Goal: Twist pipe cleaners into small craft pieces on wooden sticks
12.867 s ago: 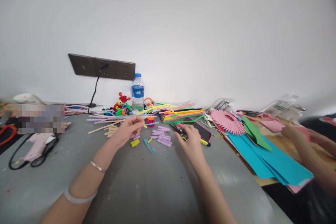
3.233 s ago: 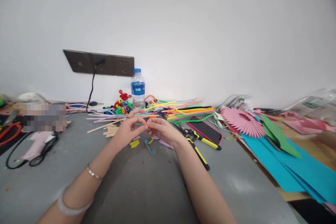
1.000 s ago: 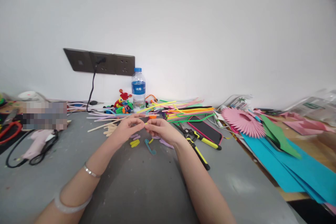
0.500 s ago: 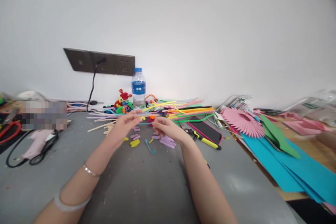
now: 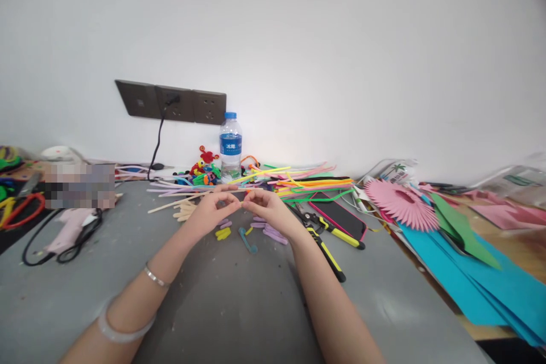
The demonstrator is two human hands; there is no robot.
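Beige pieces (image 5: 184, 210) are lying on tabletop (image 5: 222, 307), seemingly cut. Your left hand (image 5: 209, 211) is pinching, grip narrow. Short yellow pieces (image 5: 223, 234) are lying below it, loose. Small yellowish piece (image 5: 242, 203) is sitting between both hands' fingertips, mostly hidden. Curled blue piece (image 5: 247, 240), purple pieces (image 5: 275, 233) are lying unjoined; shaping looks part done. Your right hand (image 5: 272, 213) is pinching narrowly too. Long stems (image 5: 315, 184) are lying uncut; yellow-handled cutters (image 5: 326, 253) are resting right.

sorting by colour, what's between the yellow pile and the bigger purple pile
In the head view, a blue piece with a curled end and one short yellow piece lie there.
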